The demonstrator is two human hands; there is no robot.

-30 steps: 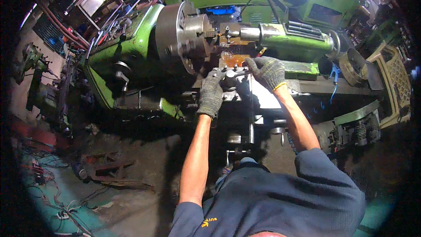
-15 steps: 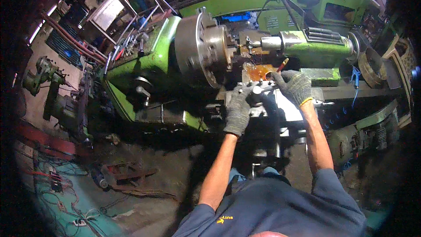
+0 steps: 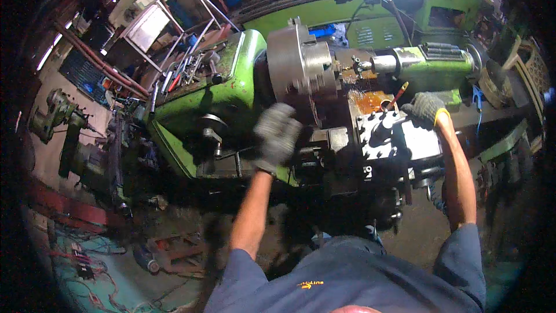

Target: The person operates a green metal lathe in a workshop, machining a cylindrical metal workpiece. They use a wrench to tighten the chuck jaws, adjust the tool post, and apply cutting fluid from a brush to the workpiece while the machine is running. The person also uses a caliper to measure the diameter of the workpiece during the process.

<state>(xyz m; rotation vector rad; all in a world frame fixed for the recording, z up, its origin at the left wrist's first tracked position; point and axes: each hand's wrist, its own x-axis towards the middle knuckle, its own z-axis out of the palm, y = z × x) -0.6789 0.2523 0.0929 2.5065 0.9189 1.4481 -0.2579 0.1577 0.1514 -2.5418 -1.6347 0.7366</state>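
My left hand (image 3: 278,136), in a grey knitted glove, hangs in front of the lathe's large chuck (image 3: 294,61), near its lower edge. Motion smears its fingers, and nothing can be made out in them. On the right, my gloved right hand (image 3: 425,110) curls at the end of a dark lever (image 3: 395,120) on the tool post (image 3: 379,135). The post is a square block with several bolts along its edges. Just behind it, a brush (image 3: 397,95) with a red and yellow handle leans in a small round pot (image 3: 385,105).
The green headstock (image 3: 237,81) carries loose hand tools (image 3: 184,72) on top. At the right is the green tailstock (image 3: 434,66). Orange-brown fluid (image 3: 368,102) and shavings lie behind the tool post. Cables (image 3: 87,266) spread over the floor at lower left.
My left hand has come off the tool post and swung left toward the chuck's front. My right hand stays by the lever. The whole view has shifted, so the lathe sits farther right.
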